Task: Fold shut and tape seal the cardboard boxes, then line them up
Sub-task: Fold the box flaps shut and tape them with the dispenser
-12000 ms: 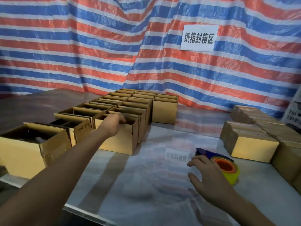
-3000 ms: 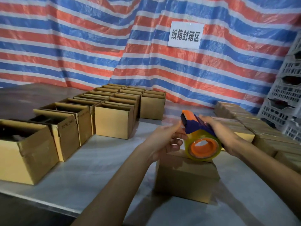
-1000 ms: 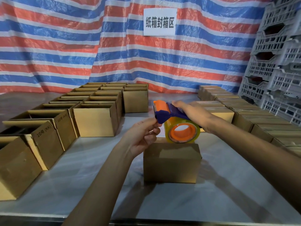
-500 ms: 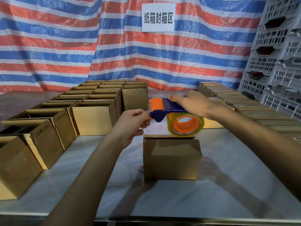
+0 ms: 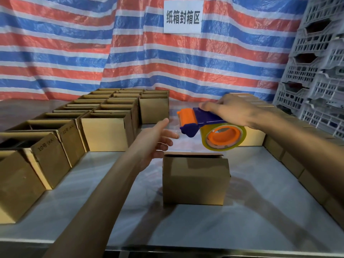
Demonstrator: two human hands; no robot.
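A small cardboard box (image 5: 195,180) stands in the middle of the table with its top flaps folded down. Above its far edge my right hand (image 5: 232,110) grips a blue and orange tape dispenser (image 5: 210,130) carrying a yellowish roll of clear tape. My left hand (image 5: 156,140) hovers just left of the dispenser's orange roller, fingers spread and holding nothing that I can make out. Whether a strip of clear tape runs between them is too faint to tell.
Several open cardboard boxes (image 5: 107,134) stand in rows on the left of the steel table (image 5: 251,220). Closed boxes (image 5: 290,155) line the right side. Grey plastic crates (image 5: 316,71) are stacked at the far right. A striped tarp with a white sign (image 5: 183,16) hangs behind.
My left hand has opened and drawn slightly away from the dispenser's front. The dispenser has tilted flatter and sits a little farther right over the box.
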